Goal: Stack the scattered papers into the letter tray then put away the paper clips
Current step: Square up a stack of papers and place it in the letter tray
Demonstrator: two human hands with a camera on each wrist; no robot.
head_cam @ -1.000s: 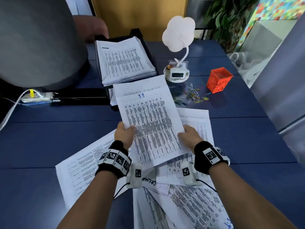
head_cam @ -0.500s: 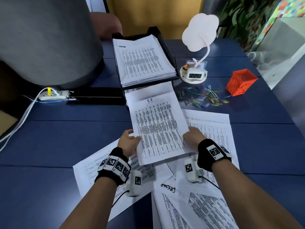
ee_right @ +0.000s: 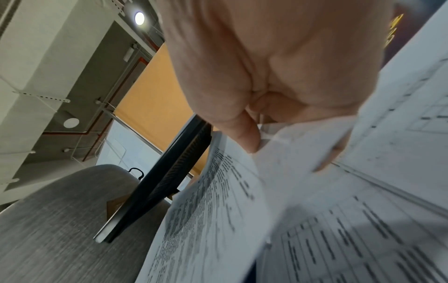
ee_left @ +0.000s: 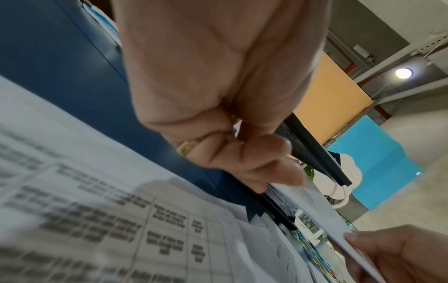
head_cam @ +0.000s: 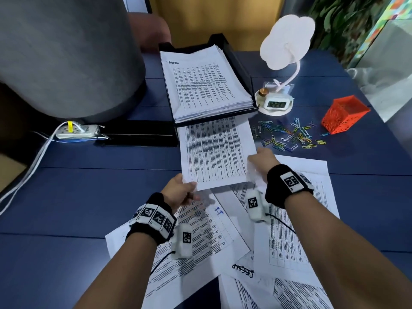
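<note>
- Blue surface (head_cam: pixel 89 197) carries everything; big grey rounded obj (head_cam: pixel 66 56) sits at its far-left corner.
- Scattered papers (head_cam: pixel 289 237) lie overlapping on the near part of the surface, under and btwn your forearms; one shows a blue "T-1" mark, another a black scribble.
- Black letter tray (head_cam: pixel 239 68) stands far centre; its upper tier holds a thick stack of printed sheets (head_cam: pixel 200 85), top pg headed w/ a short word.
- Printed sheet (head_cam: pixel 216 152) you're holding is lifted off the pile; far end sits under the front lip of the upper tier, near end toward you.
- White cloud-shaped lamp (head_cam: pixel 287 41) w/ a small clock base (head_cam: pixel 276 104) is just right of the tray.
- Your hands: left hand (head_cam: pixel 180 192) pinches the sheet's near-left corner, thumb on top, fingers curled below; right hand (head_cam: pixel 263 163) grips the right edge, fingers folded round the paper per right wrist view.
- Orange mesh cup (head_cam: pixel 343 113) is tipped on its side, right of the lamp; white power strip (head_cam: pixel 77 131) w/ cables at left.
- Paper clips (head_cam: pixel 289 137), many colours, lie loose on the surface btwn clock base and cup, just beyond your right hand.
</note>
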